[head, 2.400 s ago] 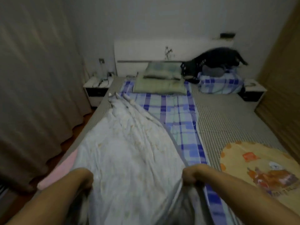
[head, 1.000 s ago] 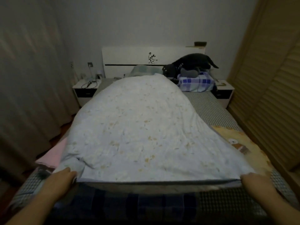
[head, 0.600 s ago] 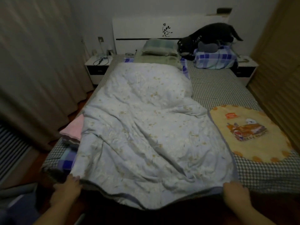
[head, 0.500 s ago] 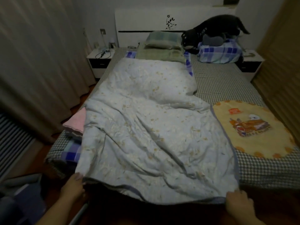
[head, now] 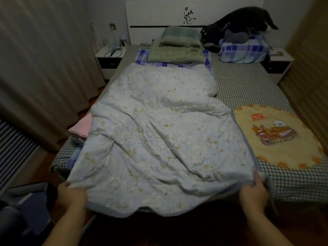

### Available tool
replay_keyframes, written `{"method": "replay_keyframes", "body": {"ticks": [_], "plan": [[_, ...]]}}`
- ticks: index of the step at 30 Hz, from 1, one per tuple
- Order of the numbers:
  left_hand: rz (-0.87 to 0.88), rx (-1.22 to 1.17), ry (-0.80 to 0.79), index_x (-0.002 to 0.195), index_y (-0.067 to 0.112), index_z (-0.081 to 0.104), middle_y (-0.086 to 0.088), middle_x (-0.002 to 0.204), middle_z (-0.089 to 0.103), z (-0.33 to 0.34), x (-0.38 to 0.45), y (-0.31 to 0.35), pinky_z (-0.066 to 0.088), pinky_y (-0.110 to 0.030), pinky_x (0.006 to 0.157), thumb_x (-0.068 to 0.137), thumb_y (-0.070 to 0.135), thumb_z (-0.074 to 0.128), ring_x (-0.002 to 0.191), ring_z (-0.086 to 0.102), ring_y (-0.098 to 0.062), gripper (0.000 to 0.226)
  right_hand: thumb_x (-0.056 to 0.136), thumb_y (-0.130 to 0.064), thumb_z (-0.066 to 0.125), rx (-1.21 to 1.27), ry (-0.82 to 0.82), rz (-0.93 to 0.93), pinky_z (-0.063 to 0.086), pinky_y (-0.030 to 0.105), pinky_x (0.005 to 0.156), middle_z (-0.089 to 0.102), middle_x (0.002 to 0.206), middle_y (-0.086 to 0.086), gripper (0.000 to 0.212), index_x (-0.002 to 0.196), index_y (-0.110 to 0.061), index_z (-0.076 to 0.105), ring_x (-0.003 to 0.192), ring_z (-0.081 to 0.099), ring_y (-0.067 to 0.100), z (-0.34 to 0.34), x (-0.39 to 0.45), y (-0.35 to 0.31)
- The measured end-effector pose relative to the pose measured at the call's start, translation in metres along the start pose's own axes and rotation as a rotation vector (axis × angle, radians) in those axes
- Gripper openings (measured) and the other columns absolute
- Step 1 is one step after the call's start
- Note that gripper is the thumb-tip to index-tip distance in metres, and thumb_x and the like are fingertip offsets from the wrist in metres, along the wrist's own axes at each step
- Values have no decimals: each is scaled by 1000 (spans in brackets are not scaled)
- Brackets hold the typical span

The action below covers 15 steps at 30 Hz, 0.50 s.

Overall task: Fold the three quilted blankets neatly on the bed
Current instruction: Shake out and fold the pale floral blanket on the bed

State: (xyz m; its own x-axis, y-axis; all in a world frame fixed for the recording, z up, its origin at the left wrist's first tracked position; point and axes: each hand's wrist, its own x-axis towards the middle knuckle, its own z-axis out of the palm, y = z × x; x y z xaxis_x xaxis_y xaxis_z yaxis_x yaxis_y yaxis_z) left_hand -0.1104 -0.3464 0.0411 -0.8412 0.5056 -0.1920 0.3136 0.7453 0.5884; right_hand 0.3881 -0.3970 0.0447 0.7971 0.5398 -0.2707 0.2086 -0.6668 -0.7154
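From the head camera, a pale floral blanket [head: 156,139] lies rumpled lengthwise down the middle of the bed [head: 248,86], its near edge hanging over the foot. The left hand [head: 71,194], lower left, and the right hand [head: 253,192], lower right, each grip a near corner, fingers apparently curled underneath. A yellow blanket [head: 276,135] lies at the right.

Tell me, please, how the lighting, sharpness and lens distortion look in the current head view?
Head view: dim and flat, with no glare; the floor under the foot of the bed is almost black. The pale floral quilt is the brightest area, its creases softly shaded. Both hands and the quilt's near edge look slightly soft. Wide-angle bending bows the curtain and the wardrobe at the sides.
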Motion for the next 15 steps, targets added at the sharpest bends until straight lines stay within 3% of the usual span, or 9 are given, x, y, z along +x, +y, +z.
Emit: {"method": "replay_keyframes", "body": {"ticks": [2,3,5,6,7,8,11,13,15], "plan": [[290,-49,-198,111,9,66,-18,108,66,7,-60,25,49,-43,86,88,1,62,97,61,-39,25,98,-22,55,97,-190,-157,55,48,88,67,107,7,26,121,-26,68,95,64,31,18,-35,-35],[395,-43,-480,100,18,70,-8,99,67,10,-97,39,49,-37,79,86,8,65,91,62,-30,17,96,-33,58,106,-335,-251,55,45,84,70,94,3,21,101,-23,75,88,66,27,28,-52,-46],[621,294,-910,80,36,66,7,88,61,24,-150,42,48,-34,74,86,24,63,87,60,-19,13,89,-56,53,-75,-589,-527,55,35,82,73,88,-4,43,86,-21,78,83,67,14,45,-84,-53],[708,402,-949,77,41,62,6,91,60,34,-157,32,49,-34,77,90,24,59,90,60,-20,21,90,-53,53,-166,-675,-646,54,29,84,73,95,-7,40,94,-22,78,87,66,7,50,-100,-53],[701,482,-880,84,42,63,0,97,62,40,-156,23,51,-36,83,94,22,54,97,62,-25,24,94,-39,59,-181,-720,-677,52,23,87,72,102,-11,26,109,-25,75,94,64,2,59,-100,-42],[661,477,-814,97,36,67,-8,106,65,44,-148,10,52,-40,88,97,19,51,104,63,-31,23,95,-19,62,-127,-733,-620,50,15,87,69,108,-12,33,127,-28,64,99,61,1,62,-99,-35],[468,319,-600,119,15,64,-14,118,65,46,-137,-19,49,-44,94,97,19,49,108,59,-32,27,91,11,54,55,-633,-207,50,16,78,67,100,2,81,145,-37,18,90,63,12,65,-83,0],[271,154,-544,134,22,54,-10,125,62,44,-131,-32,46,-35,95,97,16,47,111,58,-27,39,92,7,53,62,-508,-15,53,37,88,68,99,11,71,150,-27,31,91,63,24,66,-69,15],[108,-59,-519,146,26,41,-12,137,54,42,-131,-36,42,-36,97,99,15,47,120,54,-31,50,94,-3,51,19,-420,60,49,42,96,65,117,13,48,141,-15,50,106,60,31,62,-61,17]]}}
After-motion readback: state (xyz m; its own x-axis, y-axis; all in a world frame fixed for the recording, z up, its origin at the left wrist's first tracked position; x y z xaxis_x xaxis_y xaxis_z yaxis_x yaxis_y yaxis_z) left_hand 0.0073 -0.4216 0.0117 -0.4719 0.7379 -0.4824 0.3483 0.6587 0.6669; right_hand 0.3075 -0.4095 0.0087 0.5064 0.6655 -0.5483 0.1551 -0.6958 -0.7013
